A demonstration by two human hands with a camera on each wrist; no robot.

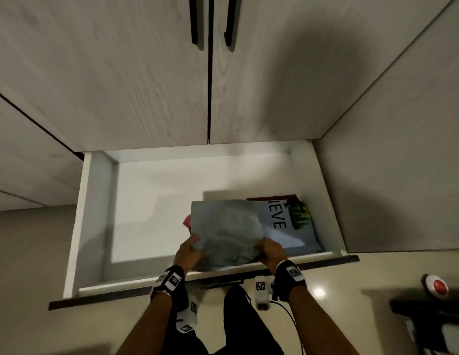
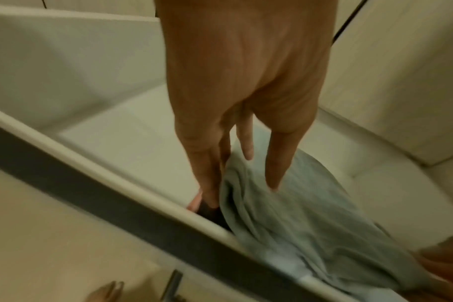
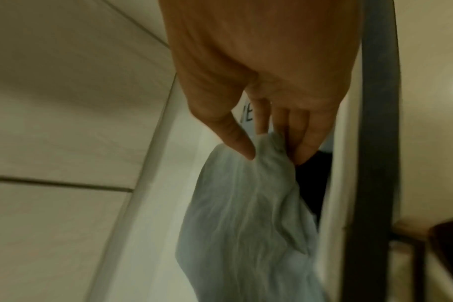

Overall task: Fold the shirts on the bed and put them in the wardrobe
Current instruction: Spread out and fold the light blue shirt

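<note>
Folded grey shirt [image 1: 226, 231] held over the open wardrobe drawer [image 1: 95, 201], near its front edge, partly covering a pale printed shirt [image 1: 282, 226] lying inside. My left hand [image 1: 188, 253] pinches the shirt's left edge; my right hand [image 1: 273, 253] pinches its right edge. Wardrobe doors [image 1: 146, 85] above are closed.

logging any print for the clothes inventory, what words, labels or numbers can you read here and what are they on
"IEVE": black letters on the light blue folded shirt in the drawer; the start of the word is hidden under the grey shirt.
Square black-and-white markers on the wrist straps: patterns only, no words.
Green print beside the letters: too blurred to read.
</note>
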